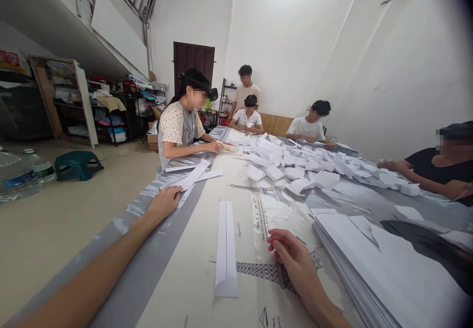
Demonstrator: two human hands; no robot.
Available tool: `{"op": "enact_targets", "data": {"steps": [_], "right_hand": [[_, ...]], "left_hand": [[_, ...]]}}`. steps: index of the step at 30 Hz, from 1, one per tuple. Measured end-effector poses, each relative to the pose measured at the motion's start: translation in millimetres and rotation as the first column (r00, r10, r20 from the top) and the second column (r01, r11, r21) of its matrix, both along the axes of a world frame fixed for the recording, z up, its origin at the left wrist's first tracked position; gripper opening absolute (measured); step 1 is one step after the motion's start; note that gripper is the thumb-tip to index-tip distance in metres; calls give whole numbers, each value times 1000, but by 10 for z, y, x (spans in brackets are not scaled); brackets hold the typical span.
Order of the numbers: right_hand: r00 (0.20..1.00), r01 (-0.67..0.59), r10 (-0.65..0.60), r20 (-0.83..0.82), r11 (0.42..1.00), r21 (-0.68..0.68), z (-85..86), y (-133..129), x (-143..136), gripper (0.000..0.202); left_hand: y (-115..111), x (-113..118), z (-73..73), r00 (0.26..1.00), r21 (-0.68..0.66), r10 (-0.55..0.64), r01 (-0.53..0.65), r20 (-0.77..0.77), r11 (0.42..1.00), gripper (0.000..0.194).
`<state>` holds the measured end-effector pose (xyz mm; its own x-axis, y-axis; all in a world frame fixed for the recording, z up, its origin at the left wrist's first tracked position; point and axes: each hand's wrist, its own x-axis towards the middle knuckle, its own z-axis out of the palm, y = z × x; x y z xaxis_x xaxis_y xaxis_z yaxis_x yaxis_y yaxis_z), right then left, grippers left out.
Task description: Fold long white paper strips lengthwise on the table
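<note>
A long folded white paper strip lies on the printed table cover between my hands, with a lengthwise line down its middle. My left hand reaches forward to the left table edge, its fingers closed at the near end of some overlapping white strips; the fingertips are partly hidden. Right of the single strip, my right hand hovers over the Eiffel tower print, fingers loosely curled and apart, holding nothing. A thick stack of white paper is to the right of that hand.
A large pile of folded white papers covers the far middle and right of the table. A person sits at the left side handling paper; others are at the far end and right. A green stool stands on the floor at left.
</note>
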<state>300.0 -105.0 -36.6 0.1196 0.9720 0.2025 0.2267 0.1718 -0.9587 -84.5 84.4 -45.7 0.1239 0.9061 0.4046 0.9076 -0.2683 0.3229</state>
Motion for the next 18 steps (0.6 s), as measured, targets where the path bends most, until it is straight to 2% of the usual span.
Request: {"op": "enact_targets", "data": {"steps": [4,7,8,10,12,14,15,16,17,18], "right_hand": [[994,-44,43,103,999,9,-6,1,-27,33],[932,-23,12,361,999,25,77,-7,66,34],[866,-15,-5,500,999,37,112,-9,142,34],[637,16,-73,768,997,81,177,-15,363,36],[389,128,-191,901,980,152,232,-28,638,40],[161,248,-193,968,957,150,284,-56,892,45],[88,325,-132,987,941,97,312,-75,988,42],[73,414,-40,997,910,6,340,-97,1055,36],[100,473,81,992,873,-119,369,-118,1093,30],[94,490,145,985,855,-173,397,-138,1105,26]], "left_hand": [[-29,47,-21,997,-13,24,-25,-74,1000,31],[-61,75,1,992,-12,37,-38,-117,999,29],[-70,84,10,991,-10,40,-42,-130,999,29],[-83,101,26,987,-3,48,-49,-153,999,28],[-92,117,40,984,10,52,-51,-173,999,27],[-97,131,53,980,27,55,-50,-191,998,26],[-99,137,59,978,36,57,-51,-200,998,26],[-101,143,65,976,46,61,-53,-210,998,26],[-103,147,71,974,58,66,-55,-219,997,25],[-106,150,77,971,72,70,-55,-229,996,25]]}}
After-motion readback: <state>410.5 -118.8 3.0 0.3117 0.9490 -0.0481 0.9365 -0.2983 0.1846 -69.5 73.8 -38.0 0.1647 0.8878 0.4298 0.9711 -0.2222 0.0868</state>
